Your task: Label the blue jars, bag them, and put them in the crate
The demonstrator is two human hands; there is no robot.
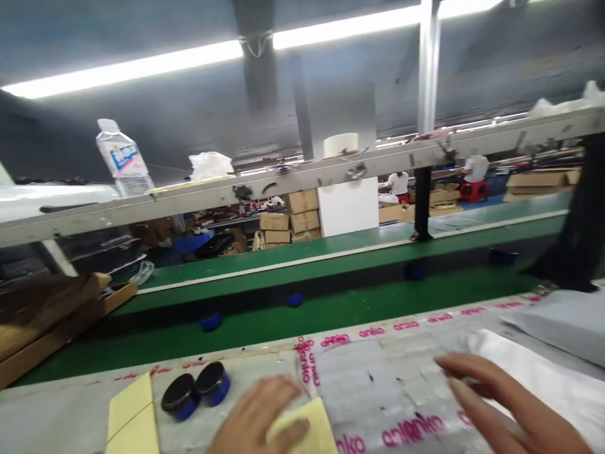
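Observation:
My left hand [258, 416], blurred at the bottom middle, has its thumb over a yellow piece of paper [314, 425] with the fingers curled along its far edge. It appears to grip this paper. Just left of that hand, two round black-topped blue tubs [180, 396] stand side by side on the plastic-covered bench. Further left lies a yellow folded sheet [132, 416]. At the lower right, my right hand [513, 403] hovers over the bench with thumb and fingers apart and nothing between them. White paper [543, 384] lies beneath and beside it.
Past the bench [392, 372] runs a green conveyor belt [350, 309] carrying several blue tubs [210, 322]. A metal shelf [302, 180] crosses above it, holding a bottle [123, 161] and a tape roll [340, 144]. A cardboard box [61, 334] sits left; a black post [579, 214] stands right.

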